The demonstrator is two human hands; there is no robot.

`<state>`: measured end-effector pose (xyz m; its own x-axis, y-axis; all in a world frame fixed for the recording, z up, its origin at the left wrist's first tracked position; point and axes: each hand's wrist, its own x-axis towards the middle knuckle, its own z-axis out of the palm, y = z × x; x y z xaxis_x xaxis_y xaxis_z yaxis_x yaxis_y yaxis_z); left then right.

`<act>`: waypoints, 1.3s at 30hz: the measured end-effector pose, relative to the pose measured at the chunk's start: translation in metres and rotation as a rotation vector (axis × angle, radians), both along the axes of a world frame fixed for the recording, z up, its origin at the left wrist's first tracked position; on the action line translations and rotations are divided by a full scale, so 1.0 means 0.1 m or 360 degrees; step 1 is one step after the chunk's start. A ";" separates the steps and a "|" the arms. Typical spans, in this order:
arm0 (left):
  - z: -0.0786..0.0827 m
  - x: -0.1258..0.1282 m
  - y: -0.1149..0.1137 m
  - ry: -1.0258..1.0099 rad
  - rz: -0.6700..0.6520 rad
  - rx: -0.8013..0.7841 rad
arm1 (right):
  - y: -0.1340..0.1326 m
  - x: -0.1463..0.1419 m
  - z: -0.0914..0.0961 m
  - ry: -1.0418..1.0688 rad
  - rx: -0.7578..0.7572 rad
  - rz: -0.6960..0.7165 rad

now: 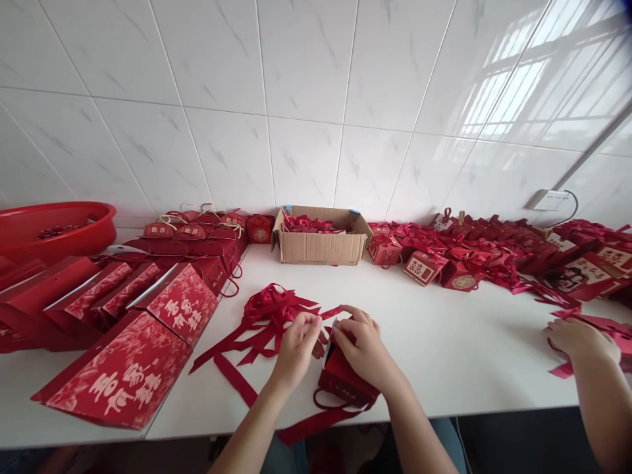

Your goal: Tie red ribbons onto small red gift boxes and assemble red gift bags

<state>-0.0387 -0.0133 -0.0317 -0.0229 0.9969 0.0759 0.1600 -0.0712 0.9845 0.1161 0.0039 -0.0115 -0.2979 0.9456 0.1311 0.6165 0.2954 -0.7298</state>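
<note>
My right hand [364, 347] is wrapped over the top of a small red gift box [342, 380] standing at the front edge of the white table [444, 349]. My left hand [297, 345] is right beside it, fingers pinched on a red ribbon end [320, 343] at the box's top. A ribbon loop [323, 415] trails from the box over the table's edge. A loose pile of red ribbons [269, 315] lies just left of my hands.
Flat red paper bags [123, 368] are stacked at the left, with a red basin [54, 227] behind. A cardboard box [320, 242] of ribbons stands at the wall. Several finished red boxes [459, 263] fill the right. Another person's hand [580, 339] works at the far right.
</note>
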 end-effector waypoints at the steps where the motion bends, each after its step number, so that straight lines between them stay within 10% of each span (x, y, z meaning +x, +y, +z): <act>1: 0.02 -0.01 0.03 0.0015 -0.0052 -0.0012 | 0.00 0.00 0.00 -0.0002 0.0016 0.0011; 9: -0.10 -0.21 0.19 0.0453 -0.0101 -0.0047 | -0.02 0.24 -0.08 0.0332 0.0063 -0.0183; 21: -0.17 -1.24 0.19 0.1123 0.0926 0.0111 | -0.68 0.69 -0.69 0.0852 -0.0455 -0.0197; 31: -0.09 -0.27 0.16 0.0328 -0.0273 -0.0035 | -0.63 0.58 -0.64 0.1021 -0.0405 -0.0174; 39: 0.01 -0.11 0.17 0.0289 -0.0528 -0.0136 | -0.65 0.67 -0.57 0.1201 -0.0553 -0.0232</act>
<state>-0.0497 0.0034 -0.0302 0.3079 0.9508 -0.0343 0.3141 -0.0676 0.9470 0.1829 -0.0613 -0.0681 -0.1186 0.9912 -0.0594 -0.0582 -0.0666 -0.9961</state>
